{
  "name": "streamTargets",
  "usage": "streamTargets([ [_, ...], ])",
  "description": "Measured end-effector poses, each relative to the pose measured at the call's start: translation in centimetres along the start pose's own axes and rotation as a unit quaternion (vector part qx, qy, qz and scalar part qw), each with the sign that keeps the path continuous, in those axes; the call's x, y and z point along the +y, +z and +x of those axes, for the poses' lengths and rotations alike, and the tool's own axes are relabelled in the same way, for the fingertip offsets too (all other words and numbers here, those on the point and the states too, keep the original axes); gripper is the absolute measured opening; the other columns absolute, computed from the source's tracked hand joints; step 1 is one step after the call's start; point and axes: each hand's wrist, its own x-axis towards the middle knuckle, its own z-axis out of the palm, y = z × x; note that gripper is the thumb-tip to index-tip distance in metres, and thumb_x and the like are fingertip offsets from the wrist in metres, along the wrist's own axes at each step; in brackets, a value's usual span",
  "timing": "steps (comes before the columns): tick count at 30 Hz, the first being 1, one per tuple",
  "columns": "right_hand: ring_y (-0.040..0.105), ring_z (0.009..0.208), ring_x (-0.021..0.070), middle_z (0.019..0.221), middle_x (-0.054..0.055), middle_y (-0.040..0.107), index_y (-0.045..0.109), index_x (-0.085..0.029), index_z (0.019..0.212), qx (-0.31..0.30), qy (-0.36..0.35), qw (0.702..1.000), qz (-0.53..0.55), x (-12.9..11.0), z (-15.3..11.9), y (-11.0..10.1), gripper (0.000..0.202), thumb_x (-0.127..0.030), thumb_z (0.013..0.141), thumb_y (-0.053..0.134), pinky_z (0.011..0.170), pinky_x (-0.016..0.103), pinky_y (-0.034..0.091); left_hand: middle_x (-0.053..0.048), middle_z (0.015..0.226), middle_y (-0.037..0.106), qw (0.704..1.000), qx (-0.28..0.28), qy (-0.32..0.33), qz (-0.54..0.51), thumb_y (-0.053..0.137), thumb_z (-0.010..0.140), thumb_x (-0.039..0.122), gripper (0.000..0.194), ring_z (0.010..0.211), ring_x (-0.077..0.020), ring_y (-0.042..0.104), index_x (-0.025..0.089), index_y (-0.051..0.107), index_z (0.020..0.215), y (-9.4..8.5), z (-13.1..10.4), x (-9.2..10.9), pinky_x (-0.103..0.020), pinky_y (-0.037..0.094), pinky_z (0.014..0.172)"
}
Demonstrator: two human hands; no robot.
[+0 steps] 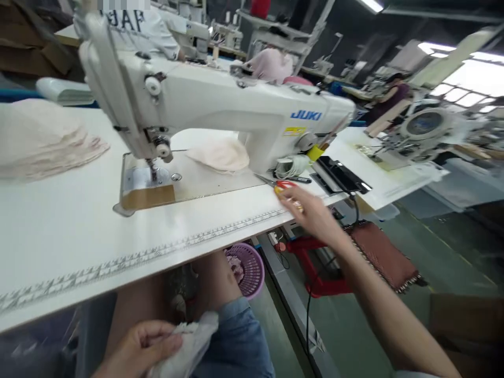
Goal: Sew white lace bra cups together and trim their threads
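Note:
Low in the view, above my lap, my left hand (144, 346) pinches a crumpled piece of thin white cloth (189, 346) between thumb and fingers. My right hand (309, 210) reaches out to the table's front edge, its fingers closed about the red and yellow handles of a pair of scissors (284, 185). The scissors lie on the tabletop with their blades pointing left, toward the sewing machine (212, 100). Under the machine's arm rests a pale cloth piece (222, 155), right of the needle and presser foot (153, 170).
A stack of pale cloth pieces (43, 139) lies on the white table (79, 220) at left. A measuring tape (157, 252) runs along the front edge. Coiled white cord (289, 167) sits behind the scissors. Below stands a purple basket (252, 273). Other people work behind.

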Motion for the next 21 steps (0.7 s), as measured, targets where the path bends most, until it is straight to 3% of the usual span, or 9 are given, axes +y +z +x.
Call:
streamTargets([
  [2, 0.054, 0.096, 0.0276, 0.094, 0.015, 0.058, 0.057, -0.015, 0.096, 0.021, 0.021, 0.999, -0.023, 3.3, 0.9, 0.5, 0.018, -0.027, 0.088, 0.046, 0.083, 0.042, 0.041, -0.005, 0.066, 0.069, 1.000, 0.008, 0.008, -0.018, 0.079, 0.048, 0.059, 0.053, 0.058, -0.0148, 0.054, 0.013, 0.073, 0.073, 0.3, -1.0, 1.1, -0.022, 0.037, 0.055],
  [4, 0.053, 0.093, 0.0294, 0.087, 0.011, 0.056, 0.056, -0.019, 0.097, 0.017, 0.026, 0.999, -0.033, 5.3, 1.2, 1.8, 0.016, -0.026, 0.085, 0.048, 0.081, 0.045, 0.041, -0.003, 0.062, 0.067, 0.999, -0.009, 0.018, -0.026, 0.081, 0.053, 0.052, 0.045, 0.056, -0.0119, 0.050, 0.012, 0.073, 0.071, 0.4, -1.8, 2.0, -0.020, 0.034, 0.052],
  [9, 0.053, 0.087, 0.0308, 0.083, 0.008, 0.049, 0.053, -0.023, 0.101, -0.001, 0.018, 0.998, -0.061, 5.7, 0.5, 2.7, 0.020, -0.032, 0.085, 0.044, 0.073, 0.046, 0.043, -0.001, 0.057, 0.065, 0.999, -0.005, 0.025, -0.034, 0.080, 0.057, 0.046, 0.037, 0.052, -0.0084, 0.045, 0.011, 0.074, 0.069, 0.0, -2.6, 2.4, -0.018, 0.030, 0.050],
  [13, 0.052, 0.083, 0.0310, 0.093, 0.011, 0.048, 0.049, -0.023, 0.110, -0.032, 0.015, 0.996, -0.087, 2.9, -1.0, 1.2, 0.028, -0.037, 0.087, 0.039, 0.066, 0.046, 0.043, -0.004, 0.067, 0.071, 0.999, -0.012, 0.022, -0.040, 0.080, 0.058, 0.044, 0.038, 0.059, -0.0110, 0.052, 0.013, 0.076, 0.080, -0.4, -2.6, 2.0, -0.019, 0.035, 0.055],
  [17, 0.050, 0.094, 0.0324, 0.107, 0.013, 0.045, 0.042, -0.026, 0.121, -0.046, -0.005, 0.998, -0.052, -2.0, -4.1, 0.4, 0.033, -0.040, 0.091, 0.036, 0.073, 0.047, 0.044, -0.003, 0.069, 0.073, 0.998, -0.040, 0.020, -0.044, 0.080, 0.059, 0.042, 0.039, 0.060, -0.0117, 0.055, 0.016, 0.076, 0.087, -0.7, -2.3, 1.7, -0.018, 0.038, 0.055],
  [19, 0.053, 0.084, 0.0253, 0.101, 0.010, 0.049, 0.046, -0.026, 0.114, -0.095, -0.022, 0.994, 0.042, -4.6, -5.8, 1.0, 0.030, -0.040, 0.088, 0.049, 0.065, 0.038, 0.048, -0.003, 0.070, 0.074, 0.998, -0.052, 0.018, -0.038, 0.080, 0.060, 0.041, 0.036, 0.061, -0.0121, 0.056, 0.016, 0.077, 0.086, -0.9, -2.1, 1.3, -0.018, 0.039, 0.056],
  [21, 0.055, 0.077, 0.0196, 0.097, 0.007, 0.051, 0.051, -0.024, 0.105, -0.187, -0.028, 0.970, 0.153, -7.1, -7.3, 2.5, 0.034, -0.040, 0.079, 0.065, 0.059, 0.030, 0.049, -0.003, 0.072, 0.074, 0.998, -0.056, 0.013, -0.029, 0.079, 0.061, 0.041, 0.035, 0.061, -0.0122, 0.056, 0.017, 0.077, 0.085, -1.2, -2.0, 0.9, -0.018, 0.040, 0.057],
])
